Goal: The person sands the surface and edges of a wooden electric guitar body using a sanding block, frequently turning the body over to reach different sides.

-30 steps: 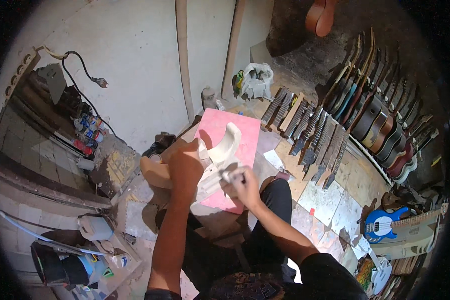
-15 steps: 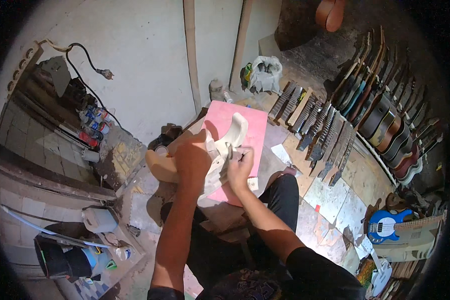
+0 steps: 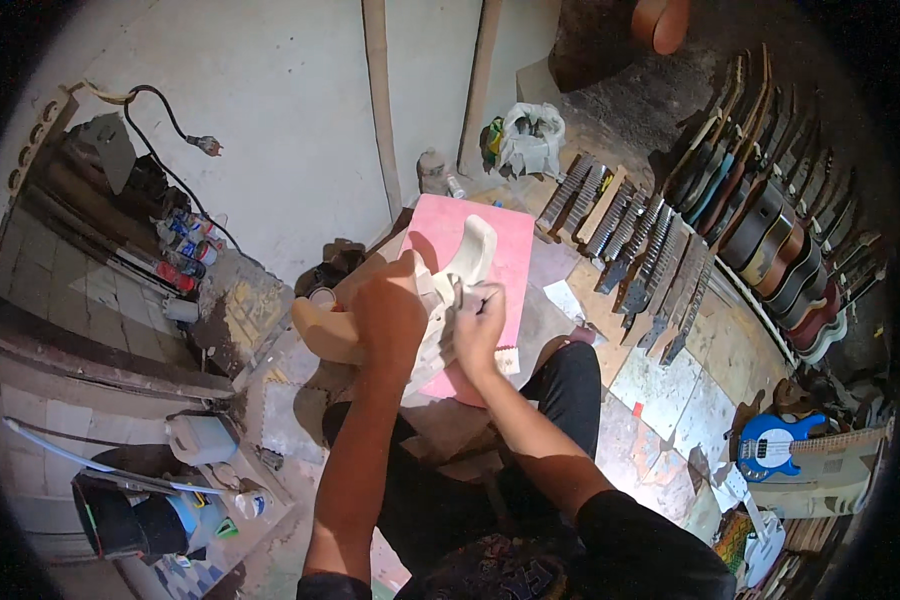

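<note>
An unfinished electric guitar body point(image 3: 478, 245) of pale bare wood, with curved horns and cut-out cavities, rests tilted across a pink board point(image 3: 514, 262) in front of my legs. My left hand point(image 3: 390, 305) is closed over its left part, fingers largely hidden from view. My right hand point(image 3: 482, 318) is closed and pressed against the wood near the base of the upper horn. Something small and greyish shows at its fingertips, too unclear to name. Just below the right hand, a small cream-coloured piece with a jagged edge point(image 3: 508, 360) lies at the board's edge.
Several guitar necks point(image 3: 620, 240) lie in a row on the floor to the right. Beyond them stands a rack of guitars point(image 3: 770, 250). A blue bass guitar point(image 3: 775, 447) is at the lower right. A white plastic bag point(image 3: 532, 140) and a wall point(image 3: 280, 130) are ahead.
My right hand has moved slightly up along the wood. My left hand has shifted a little to the right, still holding the guitar body. The view has shifted slightly.
</note>
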A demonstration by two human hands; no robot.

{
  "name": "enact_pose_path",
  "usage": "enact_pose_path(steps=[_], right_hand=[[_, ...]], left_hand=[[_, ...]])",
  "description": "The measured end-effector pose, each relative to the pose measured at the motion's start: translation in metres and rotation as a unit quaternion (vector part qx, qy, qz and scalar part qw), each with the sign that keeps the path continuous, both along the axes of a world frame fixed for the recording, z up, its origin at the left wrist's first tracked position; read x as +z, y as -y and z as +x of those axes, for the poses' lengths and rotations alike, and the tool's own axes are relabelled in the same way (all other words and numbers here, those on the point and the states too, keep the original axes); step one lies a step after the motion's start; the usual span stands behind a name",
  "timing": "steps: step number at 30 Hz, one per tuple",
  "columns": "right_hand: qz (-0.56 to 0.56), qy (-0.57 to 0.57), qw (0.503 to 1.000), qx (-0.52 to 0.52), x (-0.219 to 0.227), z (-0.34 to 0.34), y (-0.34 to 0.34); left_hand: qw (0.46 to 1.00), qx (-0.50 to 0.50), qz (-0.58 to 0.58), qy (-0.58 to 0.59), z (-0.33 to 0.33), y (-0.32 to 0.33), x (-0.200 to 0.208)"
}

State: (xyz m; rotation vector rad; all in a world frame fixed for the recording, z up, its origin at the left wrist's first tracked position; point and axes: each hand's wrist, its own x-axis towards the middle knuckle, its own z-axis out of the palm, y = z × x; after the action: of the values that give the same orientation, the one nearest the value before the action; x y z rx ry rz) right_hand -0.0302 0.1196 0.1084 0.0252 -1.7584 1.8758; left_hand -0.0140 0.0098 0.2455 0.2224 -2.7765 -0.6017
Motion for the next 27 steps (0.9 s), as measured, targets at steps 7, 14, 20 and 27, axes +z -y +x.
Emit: enact_pose_path(steps=[7, 14, 20, 27], right_hand=[[0.005, 0.056, 0.998, 0.021, 0.015, 0.001, -0.007], [-0.011, 0.107, 0.994, 0.035, 0.029, -0.004, -0.012], [0.015, 0.068, 0.998, 0.010, 0.016, -0.007, -0.007], [-0.008, 0.064, 0.997, 0.044, 0.014, -0.011, -0.006]], left_hand=[[0.996, -0.043, 0.024, -0.071, -0.005, -0.003, -0.008], [0.994, -0.031, 0.082, -0.072, 0.002, -0.002, -0.005], [0.998, -0.041, 0.036, -0.030, 0.000, 0.010, -0.012], [0.999, -0.033, 0.020, -0.036, -0.005, 0.012, -0.004]])
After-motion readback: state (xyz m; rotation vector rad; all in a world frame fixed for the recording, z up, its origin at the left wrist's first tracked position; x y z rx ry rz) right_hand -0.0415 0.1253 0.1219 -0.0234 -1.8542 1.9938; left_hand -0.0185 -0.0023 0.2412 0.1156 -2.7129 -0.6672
